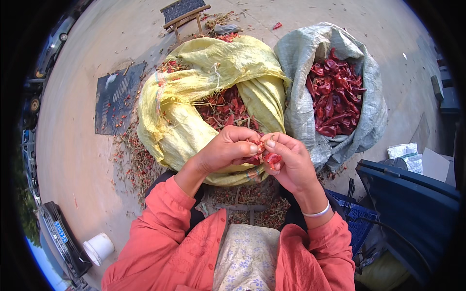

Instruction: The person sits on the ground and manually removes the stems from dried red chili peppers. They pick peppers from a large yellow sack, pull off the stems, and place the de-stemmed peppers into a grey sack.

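Over the near edge of a yellow woven sack [189, 120], my two hands meet at a dried red chili pepper [251, 159]. My left hand [227, 147] pinches its torn upper part between thumb and forefinger. My right hand [291, 156] grips a stem end with thumb and forefinger, and a red pepper piece [272, 158] shows below that thumb. Inside the yellow sack lie dark red chilies [231, 107] mixed with stalks. To the right, a grey-white woven sack [371, 98] stands with its mouth rolled back, holding glossy red chilies [336, 96].
Stalks and red scraps [136, 167] litter the concrete left of the yellow sack, near a dark flat mat [118, 98]. Behind stands a wooden-framed stool [185, 16]. A blue crate [358, 218] and a dark blue bin-like box [407, 203] are close on my right. A white bucket [98, 249] sits left.
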The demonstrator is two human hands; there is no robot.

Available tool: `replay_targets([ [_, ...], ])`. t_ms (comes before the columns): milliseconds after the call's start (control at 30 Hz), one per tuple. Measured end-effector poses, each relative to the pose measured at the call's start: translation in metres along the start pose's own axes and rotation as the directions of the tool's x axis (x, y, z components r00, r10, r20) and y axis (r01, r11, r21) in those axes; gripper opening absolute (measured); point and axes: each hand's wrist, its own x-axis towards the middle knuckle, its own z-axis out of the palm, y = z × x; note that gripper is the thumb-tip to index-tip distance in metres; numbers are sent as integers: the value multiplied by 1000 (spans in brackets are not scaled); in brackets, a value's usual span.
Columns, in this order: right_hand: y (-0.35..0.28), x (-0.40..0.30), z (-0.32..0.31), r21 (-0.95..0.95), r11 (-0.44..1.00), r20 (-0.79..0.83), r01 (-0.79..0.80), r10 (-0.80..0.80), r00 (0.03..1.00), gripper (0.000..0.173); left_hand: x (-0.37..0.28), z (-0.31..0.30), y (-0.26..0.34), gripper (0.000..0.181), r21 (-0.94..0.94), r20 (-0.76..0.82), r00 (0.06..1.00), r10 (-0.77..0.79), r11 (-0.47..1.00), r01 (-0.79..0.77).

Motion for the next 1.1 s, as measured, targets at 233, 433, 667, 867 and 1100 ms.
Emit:
replay_targets([
  [233,2,-2,4,157,988,76,12,-24,997,10,3,3,-7,16,-261,47,998,52,965,-38],
  [433,0,-7,10,86,992,42,92,-96,995,8,5,3,-7,13,-369,147,986,79,929,-20],
  [667,0,-3,9,159,967,-1,201,-203,979,9,9,8,-13,14,-482,159,972,171,873,-75],
  [867,-25,-2,-13,-406,886,-9,222,-247,969,16,-2,2,-11,26,-44,-123,988,89,995,-95],
  [1100,-18,1,-11,-580,774,39,253,-283,958,15,0,9,-6,31,102,-82,996,-37,994,45],
])
